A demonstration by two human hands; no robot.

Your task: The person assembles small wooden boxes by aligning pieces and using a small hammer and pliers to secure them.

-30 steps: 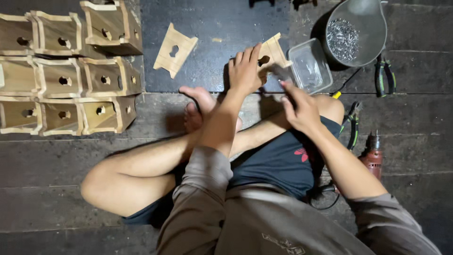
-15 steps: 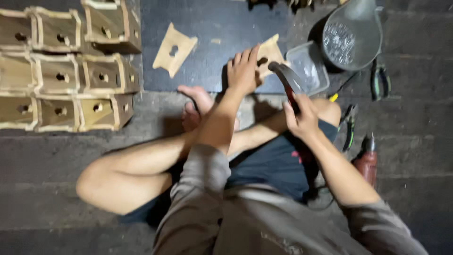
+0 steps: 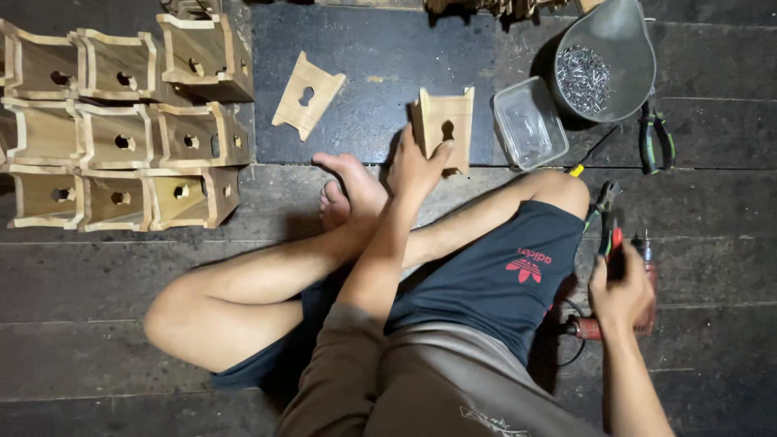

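Note:
My left hand [image 3: 417, 166] grips a small wooden box part [image 3: 447, 120] with a keyhole-shaped hole and holds it upright on the dark mat [image 3: 380, 48], just past my bare foot [image 3: 344, 190]. My right hand [image 3: 619, 293] is far out to the right, beside my knee. Its fingers are closed on a dark-and-red tool handle [image 3: 613, 239] next to a red power drill [image 3: 645, 279] that lies on the floorboards. I cannot tell exactly which tool it is.
Several finished wooden boxes [image 3: 121, 137] are stacked at the left. A flat panel with a keyhole cut-out [image 3: 307, 95] lies on the mat. At the upper right are a clear plastic tub [image 3: 528, 121], a metal bowl [image 3: 623, 32] of nails, green-handled pliers [image 3: 654, 133], and other pliers [image 3: 603, 201].
My right hand held a hammer over the wooden part and has swung down to the right, to the tools by the drill. My left hand still holds the part, which now stands clear in view.

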